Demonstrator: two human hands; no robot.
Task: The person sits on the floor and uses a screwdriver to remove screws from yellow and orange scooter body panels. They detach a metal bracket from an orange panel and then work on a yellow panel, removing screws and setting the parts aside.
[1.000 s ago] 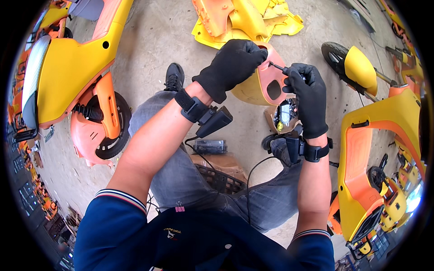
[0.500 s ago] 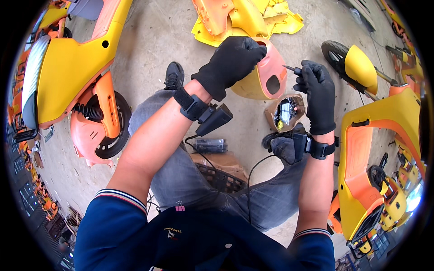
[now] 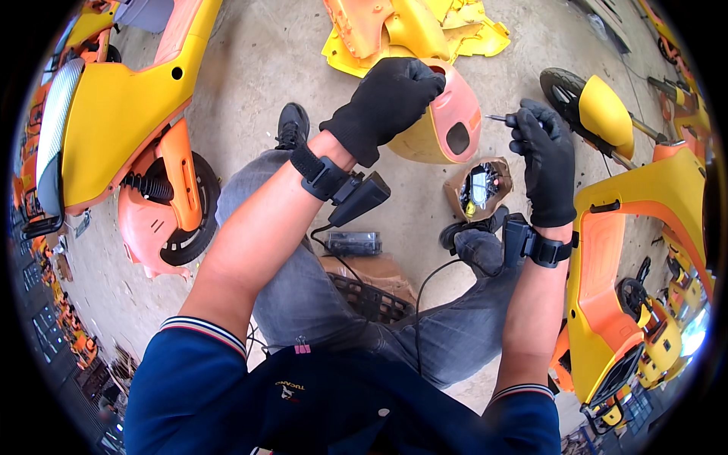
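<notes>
A black glove covers my left hand, whose fingers are closed on the upper edge of a curved headlight cover, pink on one face and yellow on the other, with a dark rounded opening low on it. To the right of the cover, apart from it, my gloved right hand is closed around a small screwdriver. Its thin shaft points left toward the cover; the handle is mostly hidden by my fingers. Below and between the hands stands an open cardboard box with small parts inside.
Yellow and orange body panels lie ahead on the concrete floor. A scooter body stands at left, a yellow scooter frame at right, near a wheel. Between my legs are a clear plastic case and a black crate.
My right hand has shifted slightly right with the screwdriver, away from the cover. The left hand and the cover have risen very slightly.
</notes>
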